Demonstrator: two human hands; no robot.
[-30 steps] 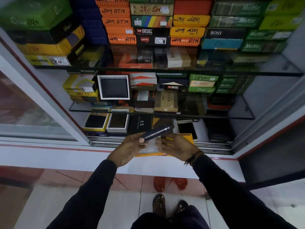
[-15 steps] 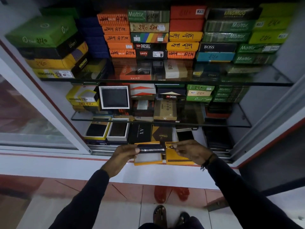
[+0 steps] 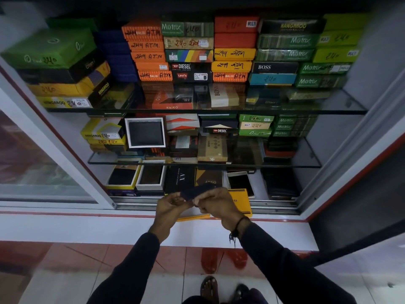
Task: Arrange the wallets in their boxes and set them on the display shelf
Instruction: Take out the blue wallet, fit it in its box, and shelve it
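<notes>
A dark blue wallet is held between both my hands just above the cabinet's front sill. My left hand grips its left end and my right hand pinches its right end. Under my hands lies an open yellow box in two halves, mostly hidden by my fingers. On the bottom shelf behind stand two open boxes with dark wallets, a yellow-rimmed box and a white-rimmed box.
Glass shelves carry stacks of coloured wallet boxes. A framed open box leans on the middle shelf. A phone and black boxes lie on the bottom shelf. The sliding glass door stands to the left. My sandalled feet are on tiled floor.
My hands have drawn closer together around the wallet, which now sits tilted and largely covered by my fingers. The camera has tipped upward, showing more of the top shelf.
</notes>
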